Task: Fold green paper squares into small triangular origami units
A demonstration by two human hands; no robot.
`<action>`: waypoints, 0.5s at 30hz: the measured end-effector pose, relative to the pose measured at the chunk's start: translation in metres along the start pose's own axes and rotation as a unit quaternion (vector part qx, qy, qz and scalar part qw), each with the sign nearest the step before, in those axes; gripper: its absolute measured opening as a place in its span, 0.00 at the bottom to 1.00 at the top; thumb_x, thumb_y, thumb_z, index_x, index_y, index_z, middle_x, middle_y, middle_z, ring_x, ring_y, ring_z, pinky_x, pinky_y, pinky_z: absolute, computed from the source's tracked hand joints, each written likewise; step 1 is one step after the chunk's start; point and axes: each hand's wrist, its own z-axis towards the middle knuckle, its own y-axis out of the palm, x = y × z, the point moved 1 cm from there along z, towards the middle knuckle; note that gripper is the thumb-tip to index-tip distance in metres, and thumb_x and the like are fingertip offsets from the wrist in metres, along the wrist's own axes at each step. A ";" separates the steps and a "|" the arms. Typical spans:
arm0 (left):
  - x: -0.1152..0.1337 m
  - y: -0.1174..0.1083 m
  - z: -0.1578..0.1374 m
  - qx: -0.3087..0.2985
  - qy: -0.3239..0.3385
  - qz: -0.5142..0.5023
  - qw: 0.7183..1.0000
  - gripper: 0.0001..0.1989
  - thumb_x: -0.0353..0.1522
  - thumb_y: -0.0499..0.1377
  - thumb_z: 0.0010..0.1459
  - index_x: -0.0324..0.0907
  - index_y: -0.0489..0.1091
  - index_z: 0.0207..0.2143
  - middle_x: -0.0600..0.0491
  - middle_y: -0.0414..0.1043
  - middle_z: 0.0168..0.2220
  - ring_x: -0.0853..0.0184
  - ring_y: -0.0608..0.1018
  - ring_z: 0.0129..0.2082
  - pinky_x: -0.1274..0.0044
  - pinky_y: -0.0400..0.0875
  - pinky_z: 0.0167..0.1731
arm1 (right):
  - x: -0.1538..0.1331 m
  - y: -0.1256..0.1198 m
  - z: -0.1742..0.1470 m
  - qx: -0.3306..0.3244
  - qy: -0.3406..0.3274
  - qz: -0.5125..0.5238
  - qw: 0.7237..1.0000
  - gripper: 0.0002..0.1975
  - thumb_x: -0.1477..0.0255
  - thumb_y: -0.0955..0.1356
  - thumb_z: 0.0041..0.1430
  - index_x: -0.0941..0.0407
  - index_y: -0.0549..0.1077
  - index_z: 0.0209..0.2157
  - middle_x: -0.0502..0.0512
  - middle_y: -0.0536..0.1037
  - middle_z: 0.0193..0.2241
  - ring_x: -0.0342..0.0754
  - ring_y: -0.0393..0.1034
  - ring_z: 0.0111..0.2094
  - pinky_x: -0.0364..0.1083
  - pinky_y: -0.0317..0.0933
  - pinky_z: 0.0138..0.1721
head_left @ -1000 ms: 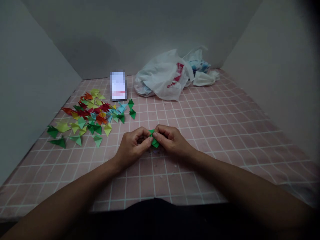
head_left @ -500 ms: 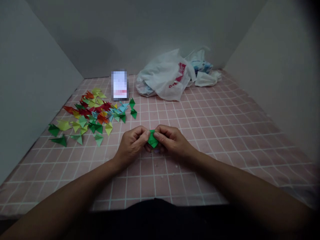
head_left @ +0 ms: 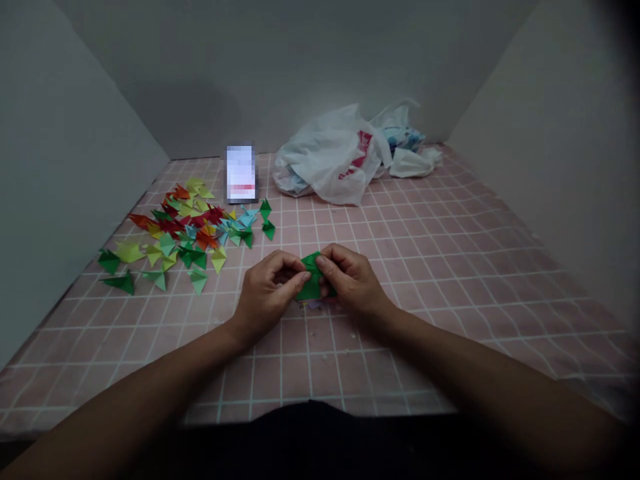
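A folded piece of green origami paper [head_left: 311, 287] is held between my two hands, just above the table near the middle. My left hand [head_left: 270, 287] pinches its left edge between thumb and fingers. On the other side, my right hand [head_left: 353, 280] grips it with the thumb pressed on the front face. My fingers cover part of the paper's right side. Beneath it, a bit of something purple [head_left: 316, 305] shows on the cloth, too small to name. To the left lies a spread of folded paper cranes [head_left: 193, 255] in green, yellow, red, orange and light blue.
A pink checked cloth [head_left: 440, 267] covers the table. Behind the cranes stands a phone [head_left: 241, 175] with a lit, blurred screen. White plastic bags [head_left: 325, 157] lie at the back, near the wall. Walls [head_left: 560, 153] enclose the table on the left, right and back.
The green paper has been turned and shows a broader face than before. My right hand has shifted slightly up and right, and the hands are a little farther apart.
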 end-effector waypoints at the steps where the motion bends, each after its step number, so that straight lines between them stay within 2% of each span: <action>1: 0.000 0.000 0.000 0.002 -0.005 -0.001 1.000 0.04 0.31 0.65 0.55 0.40 0.73 0.31 0.54 0.74 0.30 0.70 0.77 0.29 0.78 0.73 0.31 | 0.000 0.001 0.000 -0.001 0.011 0.013 1.000 0.13 0.61 0.67 0.64 0.54 0.67 0.30 0.43 0.67 0.19 0.39 0.61 0.18 0.40 0.57 0.20; 10: 0.002 0.001 0.003 0.003 -0.079 -0.061 0.995 0.06 0.33 0.65 0.52 0.40 0.71 0.29 0.55 0.72 0.25 0.71 0.74 0.25 0.79 0.71 0.26 | -0.005 0.001 -0.002 -0.011 0.028 0.019 0.999 0.14 0.62 0.70 0.60 0.55 0.66 0.28 0.44 0.68 0.20 0.38 0.63 0.19 0.40 0.59 0.21; 15: 0.002 0.000 0.003 0.003 -0.053 -0.044 0.998 0.05 0.32 0.64 0.52 0.40 0.71 0.28 0.53 0.73 0.30 0.70 0.75 0.30 0.78 0.71 0.30 | -0.007 -0.001 -0.002 -0.016 0.020 -0.022 0.999 0.14 0.63 0.69 0.60 0.55 0.65 0.27 0.44 0.68 0.20 0.39 0.64 0.20 0.40 0.58 0.22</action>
